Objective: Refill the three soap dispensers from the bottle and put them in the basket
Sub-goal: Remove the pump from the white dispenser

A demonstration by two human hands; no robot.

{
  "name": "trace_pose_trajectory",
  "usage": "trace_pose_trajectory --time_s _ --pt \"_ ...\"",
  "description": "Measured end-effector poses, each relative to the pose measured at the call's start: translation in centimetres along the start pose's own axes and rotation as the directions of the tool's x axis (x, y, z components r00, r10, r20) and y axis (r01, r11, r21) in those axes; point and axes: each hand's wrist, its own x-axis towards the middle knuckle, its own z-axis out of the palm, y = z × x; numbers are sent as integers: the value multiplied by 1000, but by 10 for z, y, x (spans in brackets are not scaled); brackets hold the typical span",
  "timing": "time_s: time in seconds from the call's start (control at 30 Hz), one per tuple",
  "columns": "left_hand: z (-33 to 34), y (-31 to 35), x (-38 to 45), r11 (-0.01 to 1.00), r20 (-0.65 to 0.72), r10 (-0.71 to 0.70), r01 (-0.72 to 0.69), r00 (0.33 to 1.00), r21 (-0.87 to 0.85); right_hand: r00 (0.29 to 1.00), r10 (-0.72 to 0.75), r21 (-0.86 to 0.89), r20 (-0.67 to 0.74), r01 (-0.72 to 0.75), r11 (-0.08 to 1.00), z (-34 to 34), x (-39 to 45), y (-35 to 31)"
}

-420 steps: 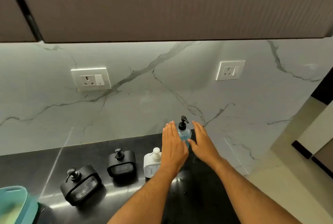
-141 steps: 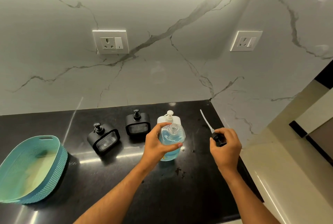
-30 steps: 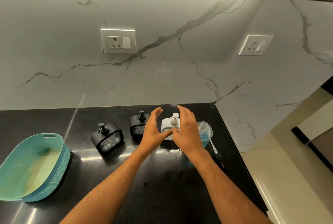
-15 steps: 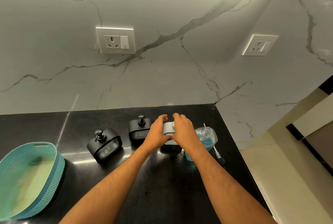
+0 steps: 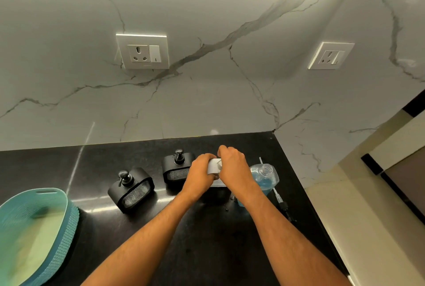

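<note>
From my head view, both my hands meet at the small white plastic soap dispenser [image 5: 214, 166], which stands on the glossy black stone surface [image 5: 207, 244] at about twelve o'clock from me. My left hand [image 5: 199, 176] is curled round its body from the nine o'clock side, and my right hand [image 5: 234, 168] is clenched over its pump top. I judge I am unscrewing that top to open it for filling.

Just beside it at three o'clock stands the clear plastic bottle of blue soap [image 5: 264, 178], its neck uncapped, with the black pump head and its long dip tube [image 5: 279, 200] lying on the surface next to it.

At nine o'clock of the white one sit two black boxy soap dispensers [image 5: 177, 169] and [image 5: 131, 190], untouched. The teal woven plastic basket [image 5: 69, 221] waits well apart, far at eight o'clock.

The white dispenser looks light, rigid and smooth, likely slippery if soap runs; I should hold its flat sides firmly and keep it upright. The bottle looks heavier, best taken round its waist.
</note>
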Motion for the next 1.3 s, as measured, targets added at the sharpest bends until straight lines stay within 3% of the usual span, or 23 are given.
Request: trace_pose_trajectory --time_s 0.4,0.6,0.9,1.1,1.23,1.3 --pt "-40 3 -72 994 -132 66 -76 989 -75 992 -63 131 -111 78 988 -27 -58 -24" --pt "-46 0 -109 983 -90 49 -64 995 -170 973 -134 184 -189 169 968 -20 -82 -37" --pt "-60 -13 -144 984 -71 101 -110 992 -143 959 -279 333 58 245 910 -27 -112 -47" --pt "-61 -10 -160 973 -110 136 -153 985 -170 977 -128 109 -171 148 983 -32 -128 -63" --pt "-60 -8 -169 973 -131 143 -163 981 -162 978 -209 235 12 201 951 -34 -136 -68" --pt "-61 -8 -172 972 -152 143 -167 978 -165 982 -188 176 32 179 968 -35 -140 -69"
